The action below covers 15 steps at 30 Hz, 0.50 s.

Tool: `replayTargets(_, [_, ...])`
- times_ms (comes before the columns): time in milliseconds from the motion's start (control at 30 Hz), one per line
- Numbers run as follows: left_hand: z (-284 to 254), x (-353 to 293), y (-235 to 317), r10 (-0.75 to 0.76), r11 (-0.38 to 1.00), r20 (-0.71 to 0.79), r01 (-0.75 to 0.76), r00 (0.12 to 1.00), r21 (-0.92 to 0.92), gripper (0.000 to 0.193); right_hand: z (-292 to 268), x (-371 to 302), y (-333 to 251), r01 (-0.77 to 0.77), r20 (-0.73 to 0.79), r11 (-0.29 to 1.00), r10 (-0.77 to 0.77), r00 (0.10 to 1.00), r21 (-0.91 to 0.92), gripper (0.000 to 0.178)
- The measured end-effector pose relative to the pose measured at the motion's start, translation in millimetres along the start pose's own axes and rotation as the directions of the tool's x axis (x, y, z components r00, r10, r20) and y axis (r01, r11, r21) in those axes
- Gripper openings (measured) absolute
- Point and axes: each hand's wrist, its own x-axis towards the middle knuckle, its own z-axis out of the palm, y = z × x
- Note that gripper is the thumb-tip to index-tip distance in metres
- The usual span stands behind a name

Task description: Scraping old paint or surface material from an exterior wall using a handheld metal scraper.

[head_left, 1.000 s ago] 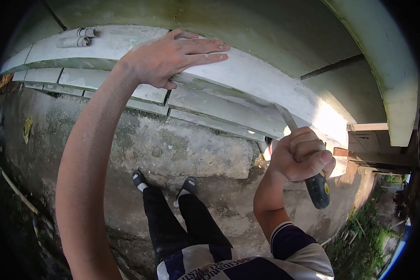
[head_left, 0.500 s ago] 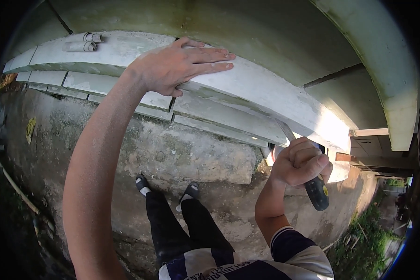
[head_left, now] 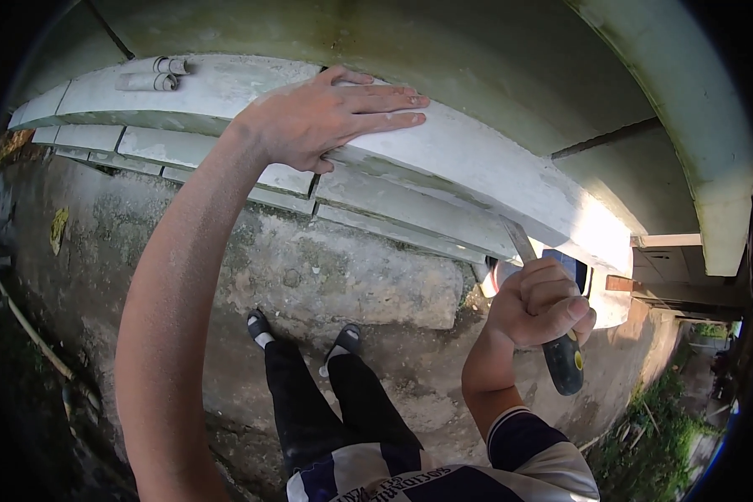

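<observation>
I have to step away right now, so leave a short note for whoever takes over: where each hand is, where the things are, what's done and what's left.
Left hand: flat, palm down, on the top white slab of the stacked slabs, steadying it.
Right hand: fist shut on the dark handle of a scraper; its metal blade points up at the slab's lower edge near the right end.
Two short grey pipe pieces lie on the slab's far left end.
Done: I cannot tell how much of the edge has been worked.
Left: probably carry on along that edge, with the left hand bracing the slab.
</observation>
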Motion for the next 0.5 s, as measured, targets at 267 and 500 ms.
replayTargets(267, [-0.2,2.2,5.8,0.002,0.999,0.009,-0.002,1.000,-0.037,0.135,2.6,-0.9,1.8,-0.025,0.117,0.999,0.020,0.993,0.043,0.021])
replayTargets(500, [-1.6,-0.8,5.7,0.003,0.998,0.008,-0.002,1.000,-0.055,0.132,19.4,6.9,6.8,-0.050,0.037,0.989,0.056,0.998,-0.136,0.029])
